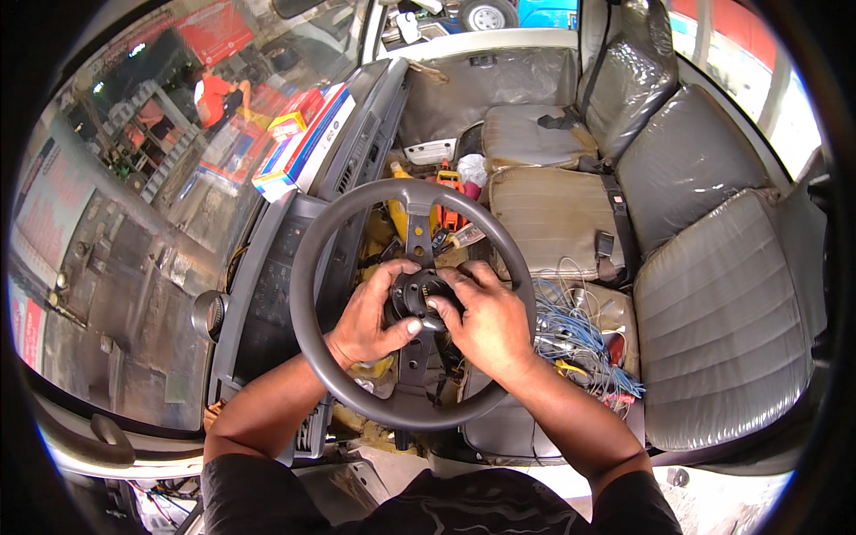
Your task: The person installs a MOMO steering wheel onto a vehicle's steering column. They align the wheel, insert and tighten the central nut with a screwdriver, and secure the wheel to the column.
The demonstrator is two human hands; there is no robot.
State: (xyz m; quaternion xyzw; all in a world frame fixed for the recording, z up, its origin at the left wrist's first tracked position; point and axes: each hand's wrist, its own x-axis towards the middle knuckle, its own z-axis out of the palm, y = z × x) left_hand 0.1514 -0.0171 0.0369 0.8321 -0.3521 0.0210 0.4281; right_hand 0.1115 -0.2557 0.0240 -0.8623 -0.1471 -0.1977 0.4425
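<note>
A dark grey steering wheel (314,357) with drilled metal spokes fills the middle of the head view. At its centre sits a round black hub (412,297) with an open, toothed-looking middle. My left hand (373,312) curls around the hub's left side, its thumb pointing in at the lower edge. From the right, my right hand (486,319) closes on the hub's other side, thumb and fingers near the opening. Both forearms reach through or over the wheel's rim. The hub's underside and some fingertips are hidden by my hands.
Tangled blue and white wires (580,334) lie on the seat to the right. Grey vinyl seats (731,312) line that side. Yellow and orange objects clutter the floor beyond the wheel. A long box (308,147) rests on the dashboard (272,285). Outside the windscreen sits a person in red (212,96).
</note>
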